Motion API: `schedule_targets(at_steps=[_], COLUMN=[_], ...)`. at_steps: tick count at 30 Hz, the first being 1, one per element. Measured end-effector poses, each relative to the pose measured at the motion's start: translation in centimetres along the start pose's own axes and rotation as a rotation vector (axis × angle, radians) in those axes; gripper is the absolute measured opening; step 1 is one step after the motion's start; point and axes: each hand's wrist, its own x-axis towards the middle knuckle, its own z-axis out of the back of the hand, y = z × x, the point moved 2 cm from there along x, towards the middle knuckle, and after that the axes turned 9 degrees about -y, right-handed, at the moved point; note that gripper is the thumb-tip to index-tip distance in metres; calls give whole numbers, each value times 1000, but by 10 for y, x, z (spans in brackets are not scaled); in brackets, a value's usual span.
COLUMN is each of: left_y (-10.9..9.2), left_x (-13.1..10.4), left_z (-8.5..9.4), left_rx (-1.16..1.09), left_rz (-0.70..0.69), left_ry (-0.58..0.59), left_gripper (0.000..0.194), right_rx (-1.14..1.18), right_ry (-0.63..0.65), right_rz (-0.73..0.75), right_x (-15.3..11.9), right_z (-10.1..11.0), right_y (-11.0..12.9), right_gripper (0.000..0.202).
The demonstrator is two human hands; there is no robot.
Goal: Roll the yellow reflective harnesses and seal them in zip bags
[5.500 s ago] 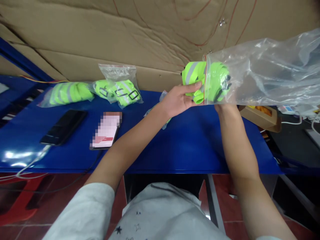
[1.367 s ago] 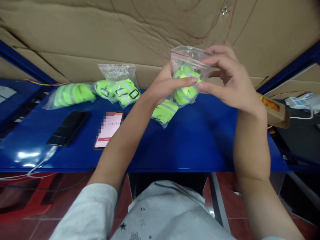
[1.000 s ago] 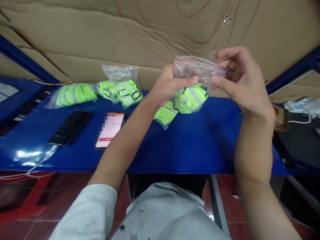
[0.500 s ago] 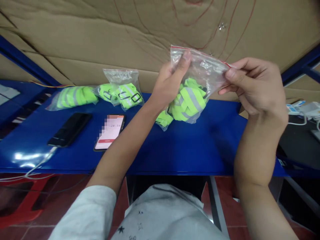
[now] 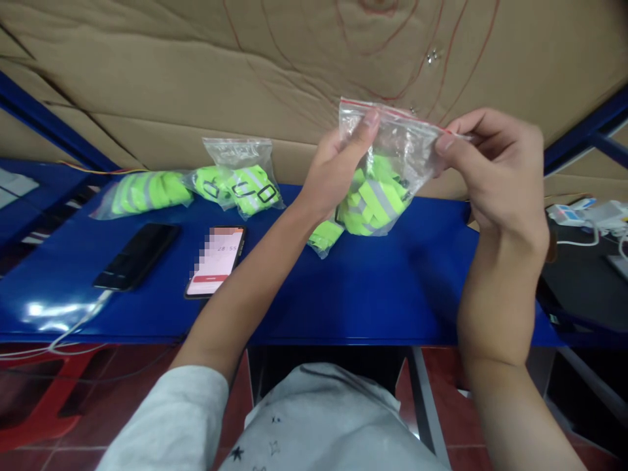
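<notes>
Between my two hands is a clear zip bag (image 5: 409,147) with a red strip along its top edge. Inside it lies a bundled neon-yellow strap (image 5: 375,203) with grey reflective bands. My left hand (image 5: 336,163) grips the bag near its upper left corner, thumb on the front. At the upper right corner my right hand (image 5: 500,167) pinches the red-edged top between thumb and fingers. Below my left wrist, another small bagged yellow bundle (image 5: 325,235) rests on the blue table (image 5: 353,294), partly behind the forearm.
More bagged yellow straps (image 5: 152,191) with black buckles (image 5: 266,192) lie along the back left. A dark phone (image 5: 137,255) with a white cable and a lit phone (image 5: 218,261) are left of my forearm. Cardboard (image 5: 161,78) backs the table; white cables (image 5: 596,219) are at right.
My right hand has shifted slightly left along the bag's top edge, bringing my hands a little closer. The bag's top has dropped slightly.
</notes>
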Motion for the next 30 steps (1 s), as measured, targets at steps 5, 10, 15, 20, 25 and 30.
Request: schedule_targets(at_steps=[5, 10, 15, 20, 25, 30], left_y=[-7, -8, -2, -9, -16, -15], left_x=[-3, -3, 4, 2, -6, 1], left_z=[-1, -2, 5, 8, 1, 3], left_rx=[-36, -184, -137, -96, 34, -57], left_rz=[-15, -1, -28, -110, -116, -171], left_ry=[45, 88, 44, 76, 83, -110], left_gripper=[31, 29, 31, 33, 34, 16], right_rx=[-73, -22, 39, 72, 38, 43], right_ry=[-40, -55, 62, 49, 11, -92], right_rz=[15, 33, 21, 36, 114, 110], right_x=[-2, -2, 2, 3, 1, 2], right_z=[-1, -1, 8, 9, 3, 0], right_y=[2, 5, 1, 1, 6, 7], right_gripper=[25, 32, 27, 30, 40, 28])
